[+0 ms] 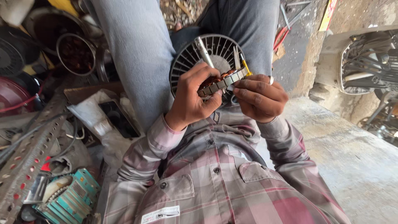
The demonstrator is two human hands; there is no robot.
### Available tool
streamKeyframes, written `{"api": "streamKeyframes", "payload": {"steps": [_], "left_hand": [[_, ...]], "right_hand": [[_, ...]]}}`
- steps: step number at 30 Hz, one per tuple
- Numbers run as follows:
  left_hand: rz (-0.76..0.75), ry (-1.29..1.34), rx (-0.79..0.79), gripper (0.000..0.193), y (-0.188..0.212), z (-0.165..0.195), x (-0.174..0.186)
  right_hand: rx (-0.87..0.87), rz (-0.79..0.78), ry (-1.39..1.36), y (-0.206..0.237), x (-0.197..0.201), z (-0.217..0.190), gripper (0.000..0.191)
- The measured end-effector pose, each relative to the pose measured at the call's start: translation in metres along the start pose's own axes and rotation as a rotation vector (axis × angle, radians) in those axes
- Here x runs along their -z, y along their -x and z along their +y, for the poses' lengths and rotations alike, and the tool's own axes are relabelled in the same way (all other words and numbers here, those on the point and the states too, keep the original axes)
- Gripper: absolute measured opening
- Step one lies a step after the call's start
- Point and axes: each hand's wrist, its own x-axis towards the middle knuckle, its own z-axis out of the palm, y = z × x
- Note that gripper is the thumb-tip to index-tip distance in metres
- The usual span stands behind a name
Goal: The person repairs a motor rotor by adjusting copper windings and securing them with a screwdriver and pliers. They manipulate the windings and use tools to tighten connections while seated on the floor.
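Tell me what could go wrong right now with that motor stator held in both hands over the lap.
1. The stator is pinched only by the fingers of the left hand and right hand; it might slip onto the fan guard below.
2. The thin yellow-tipped tool sits near the copper windings and could nick them.

Bare concrete slab (356,166) is lying open to the right — scrap is crowding the left: perforated metal strip (29,157), copper-wound motor shells (76,54), teal-slotted stator (68,199) — knees closing in ahead.
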Motion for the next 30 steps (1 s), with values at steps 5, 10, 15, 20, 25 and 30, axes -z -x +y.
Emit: {"api": "streamKeyframes", "payload": {"steps": [5,10,15,20,25,30], "left_hand": [[-0.021,0.091,0.048,0.017,-0.001,-0.010,0.000],[-0.015,0.136,0.063,0.016,0.001,-0.014,0.000],[0.001,0.141,0.033,0.016,0.002,-0.016,0.000],[0.020,0.145,0.002,0.016,0.003,-0.019,0.000],[0.015,0.140,0.009,0.014,0.005,-0.019,0.000],[0.027,0.121,-0.047,0.017,0.007,-0.019,0.001]], "right_hand": [[0.025,-0.067,-0.119,-0.002,0.002,0.010,0.014],[0.031,-0.085,-0.129,-0.003,-0.001,0.007,0.012],[0.001,-0.016,-0.044,-0.002,-0.004,0.001,0.012],[0.008,-0.106,-0.054,-0.001,0.000,0.004,0.013],[-0.072,-0.123,-0.058,-0.004,0.001,0.001,0.012],[-0.141,-0.138,-0.010,-0.013,-0.001,-0.019,0.014]]}}
